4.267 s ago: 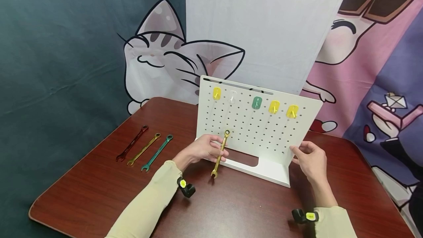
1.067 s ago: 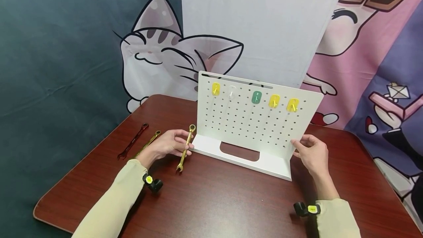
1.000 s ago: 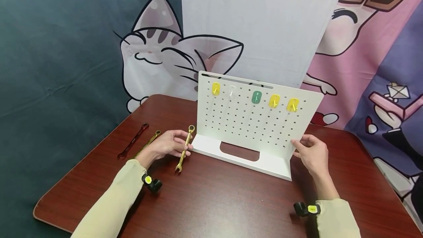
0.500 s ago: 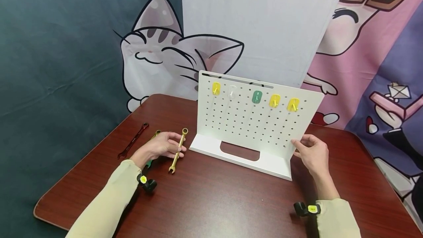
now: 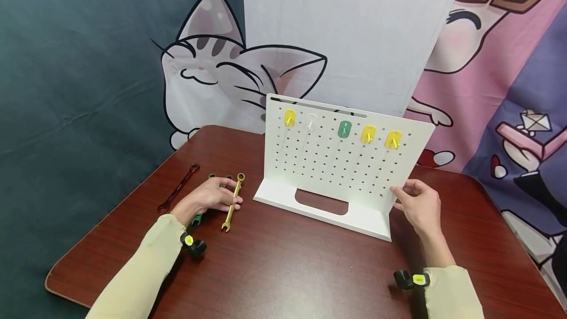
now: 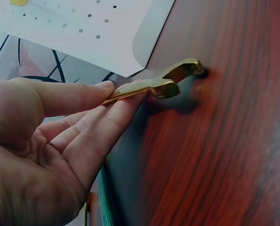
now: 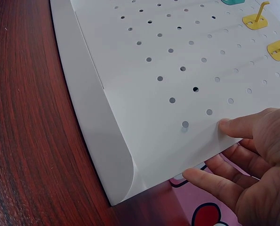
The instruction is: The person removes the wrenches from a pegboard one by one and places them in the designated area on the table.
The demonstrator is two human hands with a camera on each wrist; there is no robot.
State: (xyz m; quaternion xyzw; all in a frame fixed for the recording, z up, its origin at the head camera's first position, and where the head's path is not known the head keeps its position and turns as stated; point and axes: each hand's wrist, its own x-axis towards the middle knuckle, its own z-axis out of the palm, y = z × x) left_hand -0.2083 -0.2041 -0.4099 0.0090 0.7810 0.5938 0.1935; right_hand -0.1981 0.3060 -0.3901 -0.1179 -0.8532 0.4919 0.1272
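Between thumb and fingers, my left hand (image 5: 207, 197) pinches a gold combination wrench (image 5: 232, 207), ring end away from me. In the left wrist view, this wrench's open end (image 6: 170, 82) sits just over the tabletop. The hand is above a green wrench (image 5: 197, 219) and partly hides it. Of another gold wrench (image 5: 212, 175) only the ring end shows. To the left lies a red wrench (image 5: 179, 188). My right hand (image 5: 418, 206) grips the right edge of a white pegboard (image 5: 328, 161), thumb (image 7: 234, 126) on its front and fingers around the edge.
Along the pegboard's top sit yellow hooks (image 5: 290, 118), a clear hook (image 5: 311, 122) and a green hook (image 5: 344, 129), with nothing hanging from them. The board stands on a wide base (image 5: 276, 196) on the dark red wooden table (image 5: 283, 270). A printed curtain (image 5: 110, 63) hangs behind.
My left hand has carried the gold wrench leftward from in front of the pegboard to the other wrenches, covering part of them. My right hand keeps its place on the board's edge.
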